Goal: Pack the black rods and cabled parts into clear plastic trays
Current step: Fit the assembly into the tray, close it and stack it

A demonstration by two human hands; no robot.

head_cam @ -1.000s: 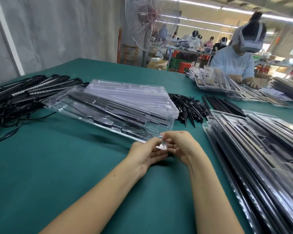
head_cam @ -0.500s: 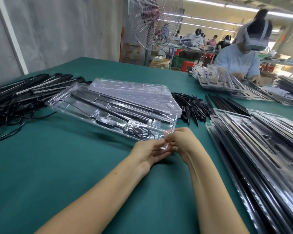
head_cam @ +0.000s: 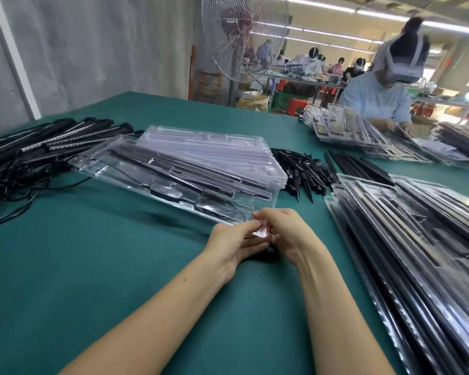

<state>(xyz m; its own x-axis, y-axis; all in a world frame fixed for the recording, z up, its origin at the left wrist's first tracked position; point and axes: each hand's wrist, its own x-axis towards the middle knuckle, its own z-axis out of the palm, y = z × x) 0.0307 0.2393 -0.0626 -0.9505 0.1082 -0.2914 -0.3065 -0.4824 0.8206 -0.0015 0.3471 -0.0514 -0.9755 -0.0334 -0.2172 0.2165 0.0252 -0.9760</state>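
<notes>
Our left hand (head_cam: 233, 239) and right hand (head_cam: 284, 234) pinch the tray (head_cam: 157, 169) by its near corner, its length running toward ten o'clock.

A single wide-angle camera is sitting on the person's head, looking forward and down across the green table (head_cam: 92, 280). It is hanging close over the forearms, which are rising from the bottom edge. The left hand (head_cam: 236, 239) and right hand (head_cam: 290, 234) are meeting just below the frame's centre, at the near corner of a clear plastic tray (head_cam: 173, 174). The standing fan (head_cam: 244, 36) at top centre and a seated worker (head_cam: 377, 101) at upper right are lying far off. Straight lines are bowing toward the edges.
</notes>
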